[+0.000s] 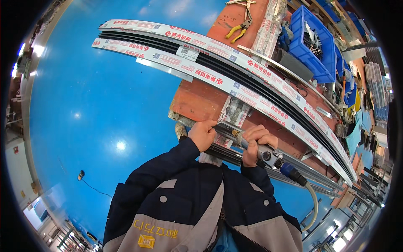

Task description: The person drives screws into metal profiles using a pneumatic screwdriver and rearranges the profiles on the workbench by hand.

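My right hand [259, 140] is wrapped round the body of a silver air-powered hand tool [266, 154], which has a brass-coloured collar near its front. From the tool's blue rear fitting [294, 174], a pale hose [314, 200] curves down toward the lower right. Just ahead of the tool's front end, my left hand [202, 135] has its fingers pinched together; whatever they hold is too small to make out. Past both hands, long profiles [201, 76] wrapped in white film with red print lie across the bench, black strips running between them.
The orange-red bench top [195, 101] shows beneath the profiles. Yellow-handled pliers [237, 31] lie at its far end, near a blue crate [300, 63] of metal parts. More metal rails [289, 168] run behind my right hand. Blue floor [92, 126] spreads on the left.
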A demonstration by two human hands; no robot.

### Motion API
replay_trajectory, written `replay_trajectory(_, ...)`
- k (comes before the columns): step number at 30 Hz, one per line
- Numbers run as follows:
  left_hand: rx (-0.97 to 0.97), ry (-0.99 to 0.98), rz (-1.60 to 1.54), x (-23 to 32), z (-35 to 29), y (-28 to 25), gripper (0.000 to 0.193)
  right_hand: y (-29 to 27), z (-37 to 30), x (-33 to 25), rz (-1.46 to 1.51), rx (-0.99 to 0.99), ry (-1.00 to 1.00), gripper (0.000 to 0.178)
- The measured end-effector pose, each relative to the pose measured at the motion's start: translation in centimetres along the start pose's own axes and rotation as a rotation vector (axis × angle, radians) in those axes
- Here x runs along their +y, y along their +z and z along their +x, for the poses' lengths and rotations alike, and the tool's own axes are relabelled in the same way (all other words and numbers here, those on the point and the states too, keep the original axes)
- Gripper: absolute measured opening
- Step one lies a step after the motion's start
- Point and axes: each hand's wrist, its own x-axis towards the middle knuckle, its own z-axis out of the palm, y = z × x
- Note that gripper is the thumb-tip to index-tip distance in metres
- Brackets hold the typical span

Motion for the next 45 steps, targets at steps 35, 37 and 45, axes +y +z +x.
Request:
replay_trajectory(35,0.051,-0.002,0.249,0.6,-1.2,-0.3,0.035,3.6,0.8,0.5,-0.251,-0.337,0.107,0.026)
replay_trajectory(37,0.049,-0.011,0.184,0.2,-1.3,-0.3,0.035,4.0,1.2,0.3,-0.291,-0.385,0.1,0.026)
replay_trajectory(45,0.124,-0.021,-0.17,-2.3,-0.6,-1.4,0.03,1.3,3.7,-3.4,-0.144,-0.166,0.037,0.016)
